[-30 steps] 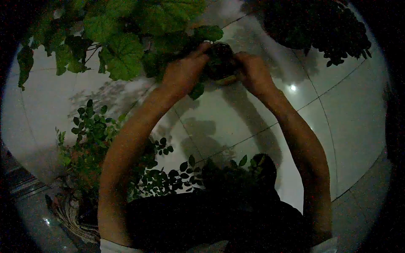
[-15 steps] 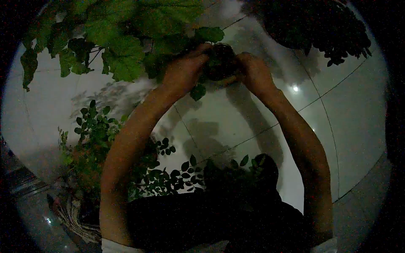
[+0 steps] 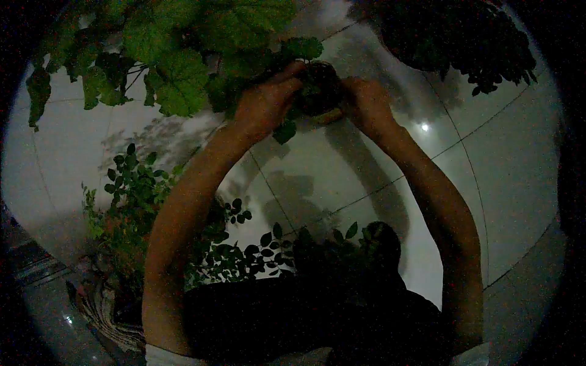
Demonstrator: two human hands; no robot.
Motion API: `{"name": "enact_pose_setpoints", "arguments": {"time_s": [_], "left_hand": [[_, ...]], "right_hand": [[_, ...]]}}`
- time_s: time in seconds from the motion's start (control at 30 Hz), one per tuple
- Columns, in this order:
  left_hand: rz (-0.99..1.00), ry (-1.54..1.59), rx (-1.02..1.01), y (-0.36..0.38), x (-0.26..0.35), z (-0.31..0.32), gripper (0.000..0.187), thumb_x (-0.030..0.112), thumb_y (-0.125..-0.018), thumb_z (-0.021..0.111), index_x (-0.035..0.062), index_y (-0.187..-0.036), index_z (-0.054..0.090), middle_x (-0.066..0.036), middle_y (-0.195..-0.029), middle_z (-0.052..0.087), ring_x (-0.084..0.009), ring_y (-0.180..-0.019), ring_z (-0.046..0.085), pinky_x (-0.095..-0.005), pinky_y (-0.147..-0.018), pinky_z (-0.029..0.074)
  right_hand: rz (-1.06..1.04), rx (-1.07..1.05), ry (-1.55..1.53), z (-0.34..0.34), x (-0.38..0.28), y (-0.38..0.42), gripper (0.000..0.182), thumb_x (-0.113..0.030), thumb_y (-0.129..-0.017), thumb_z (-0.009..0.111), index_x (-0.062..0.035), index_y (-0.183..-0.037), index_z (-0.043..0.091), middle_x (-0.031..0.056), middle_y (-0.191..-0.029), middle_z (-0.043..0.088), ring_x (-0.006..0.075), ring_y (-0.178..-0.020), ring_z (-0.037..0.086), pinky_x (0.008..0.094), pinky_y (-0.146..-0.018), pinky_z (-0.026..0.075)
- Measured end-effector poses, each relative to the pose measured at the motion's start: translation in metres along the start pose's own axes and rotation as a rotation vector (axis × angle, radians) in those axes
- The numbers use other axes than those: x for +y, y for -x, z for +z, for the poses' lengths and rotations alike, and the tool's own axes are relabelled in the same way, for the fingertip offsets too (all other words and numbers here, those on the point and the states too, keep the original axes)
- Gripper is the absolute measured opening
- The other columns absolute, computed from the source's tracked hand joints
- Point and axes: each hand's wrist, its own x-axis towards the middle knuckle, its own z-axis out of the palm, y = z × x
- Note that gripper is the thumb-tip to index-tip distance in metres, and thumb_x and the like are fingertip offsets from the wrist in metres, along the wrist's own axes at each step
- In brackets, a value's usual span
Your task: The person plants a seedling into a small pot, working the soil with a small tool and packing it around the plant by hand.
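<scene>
the floor (image 3: 506, 177) under you was pale glossy tile, dimly lit, with one small bright glint of light on it and your own shadow lying across the middle. you had both arms stretched out ahead, and between them sat a small dark pot (image 3: 318, 90), raised off the tiles. your left hand (image 3: 264, 105) was curled around its left side, thumb reaching over the rim, and your right hand (image 3: 365, 102) was closed against its right side, so the pot was pinched from both flanks; that looked like a sensible hold for something round that carries a top-heavy plant. the broad green leaves (image 3: 177, 82) spread up and to the left from the pot, so your left wrist sat partly among them.

a leafy shrub with small oval leaves (image 3: 131, 183) stood near your left elbow, over what seemed to be a woven basket (image 3: 104, 314) (only its edge showed). another dark bushy plant (image 3: 464, 36) hung at the upper right, well apart from your hands.

much was hard to read: the fingers on the far side of the pot were hidden, the pot's contents were lost in gloom, and a pale strip below it could have been a saucer or its base. the dark mass low in the middle was probably your lap.
</scene>
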Motion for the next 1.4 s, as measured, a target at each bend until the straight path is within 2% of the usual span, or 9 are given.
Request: {"name": "enact_pose_setpoints", "arguments": {"time_s": [0.1, 0.3, 0.63, 0.73, 1.03, 1.1, 1.23, 1.33, 1.4], "left_hand": [[-0.020, -0.019, -0.021, 0.001, 0.001, -0.002, 0.027, 0.007, -0.090, 0.061, 0.0073, -0.116, 0.062, -0.005, -0.150, 0.052, -0.0376, -0.111, 0.066, -0.0478, -0.087, 0.058], [0.021, -0.048, 0.031, 0.000, 0.003, -0.002, 0.029, 0.007, -0.090, 0.060, 0.0078, -0.118, 0.062, -0.006, -0.153, 0.050, -0.0363, -0.119, 0.063, -0.0465, -0.091, 0.057], [0.013, 0.024, 0.011, 0.006, -0.002, -0.003, 0.026, 0.008, -0.090, 0.060, 0.0063, -0.116, 0.063, -0.013, -0.151, 0.051, -0.0399, -0.117, 0.063, -0.0473, -0.093, 0.056], [-0.083, 0.027, -0.152, 0.001, -0.007, -0.007, 0.052, 0.007, -0.093, 0.061, 0.0113, -0.144, 0.052, -0.008, -0.158, 0.044, -0.0367, -0.135, 0.052, -0.0457, -0.110, 0.048], [-0.038, 0.004, -0.133, -0.013, 0.005, -0.013, 0.042, 0.013, -0.094, 0.062, 0.0134, -0.136, 0.060, -0.008, -0.157, 0.046, -0.0374, -0.122, 0.062, -0.0462, -0.104, 0.052], [-0.018, -0.033, -0.122, -0.006, 0.016, -0.016, 0.034, 0.010, -0.094, 0.057, 0.0117, -0.127, 0.063, -0.007, -0.153, 0.050, -0.0364, -0.118, 0.064, -0.0447, -0.097, 0.056], [0.033, -0.031, -0.229, 0.011, 0.050, -0.036, 0.031, 0.010, -0.093, 0.056, 0.0130, -0.122, 0.065, -0.005, -0.146, 0.055, -0.0326, -0.112, 0.067, -0.0415, -0.089, 0.059], [0.196, -0.167, -0.164, 0.040, 0.060, -0.021, 0.029, 0.013, -0.093, 0.059, 0.0121, -0.122, 0.065, -0.006, -0.132, 0.061, -0.0310, -0.110, 0.067, -0.0444, -0.089, 0.058], [0.226, -0.134, -0.355, 0.055, 0.063, -0.015, 0.030, 0.016, -0.094, 0.061, 0.0111, -0.124, 0.065, -0.007, -0.126, 0.063, -0.0317, -0.110, 0.066, -0.0478, -0.093, 0.056]], "right_hand": [[-0.155, 0.093, -0.106, 0.006, 0.015, 0.001, 0.024, -0.001, -0.082, 0.066, -0.0048, -0.104, 0.073, 0.0172, -0.106, 0.070, 0.0398, -0.094, 0.068, 0.0462, -0.083, 0.055], [-0.125, 0.099, 0.172, 0.010, 0.012, 0.001, 0.026, -0.002, -0.084, 0.065, -0.0055, -0.109, 0.072, 0.0192, -0.106, 0.070, 0.0399, -0.099, 0.067, 0.0462, -0.085, 0.055], [-0.181, 0.176, 0.060, 0.004, 0.009, 0.010, 0.016, -0.006, -0.094, 0.062, -0.0023, -0.108, 0.070, 0.0198, -0.100, 0.069, 0.0419, -0.095, 0.066, 0.0472, -0.082, 0.054], [-0.166, 0.129, 0.042, -0.002, -0.001, 0.009, 0.013, -0.004, -0.093, 0.063, -0.0014, -0.104, 0.069, 0.0200, -0.098, 0.069, 0.0425, -0.092, 0.067, 0.0473, -0.080, 0.054], [-0.223, 0.114, -0.034, 0.025, -0.004, 0.023, 0.016, -0.006, -0.093, 0.064, -0.0038, -0.108, 0.068, 0.0215, -0.099, 0.069, 0.0434, -0.090, 0.066, 0.0489, -0.078, 0.055], [-0.277, 0.148, 0.031, 0.031, -0.002, 0.027, 0.020, -0.007, -0.093, 0.064, -0.0051, -0.112, 0.067, 0.0213, -0.099, 0.068, 0.0437, -0.089, 0.066, 0.0496, -0.078, 0.055], [-0.123, 0.078, 0.009, 0.029, -0.009, 0.046, 0.025, -0.006, -0.094, 0.063, -0.0062, -0.119, 0.065, 0.0208, -0.107, 0.067, 0.0430, -0.092, 0.067, 0.0488, -0.078, 0.056], [-0.095, 0.055, -0.005, 0.029, -0.014, 0.057, 0.027, -0.005, -0.094, 0.062, -0.0066, -0.121, 0.065, 0.0199, -0.111, 0.067, 0.0420, -0.092, 0.067, 0.0476, -0.078, 0.057], [-0.140, 0.093, 0.003, 0.037, -0.005, 0.064, 0.027, -0.005, -0.094, 0.061, -0.0066, -0.121, 0.065, 0.0189, -0.111, 0.068, 0.0414, -0.092, 0.068, 0.0472, -0.077, 0.057]]}}
